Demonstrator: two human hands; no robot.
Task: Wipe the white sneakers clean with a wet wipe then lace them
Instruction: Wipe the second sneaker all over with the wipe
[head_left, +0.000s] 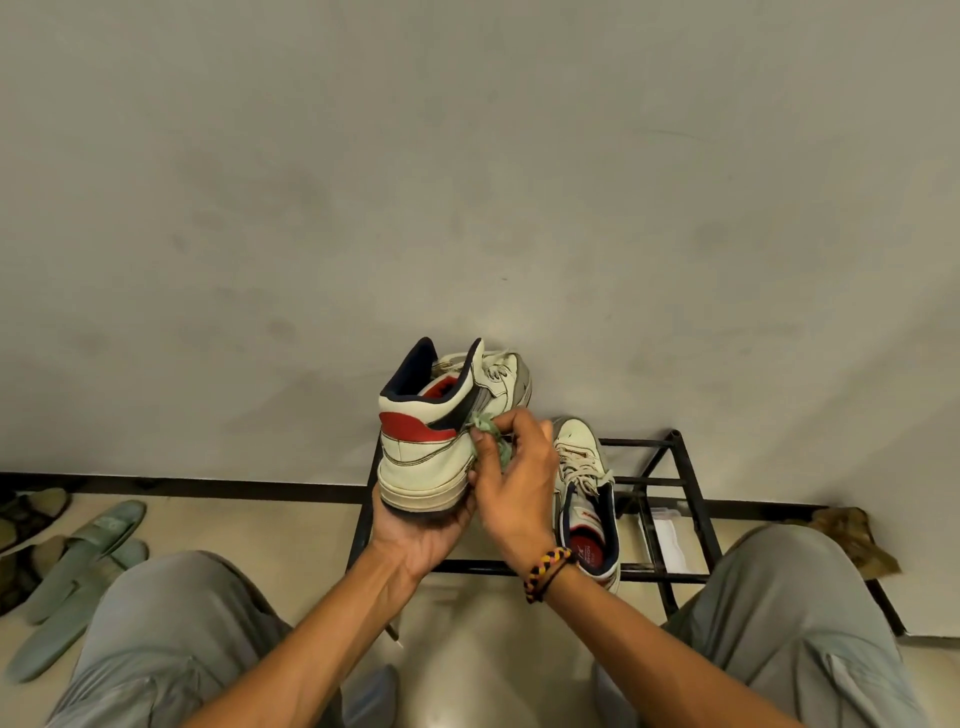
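My left hand (421, 535) cups the sole of a white sneaker (431, 447) with a red heel patch and navy collar, holding it up with the heel toward me. My right hand (511, 478), with a braided bracelet at the wrist, presses a crumpled greenish wet wipe (485, 426) against the sneaker's right side. The second white sneaker (584, 493) lies on top of the black metal rack (670, 467), toe pointing away, its laces loose.
The black rack stands against a grey wall (467, 182), with white paper (670, 535) on its lower level. Green slippers (78, 566) lie on the floor at left, a brown crumpled thing (852, 535) at right. My knees in grey trousers frame the bottom.
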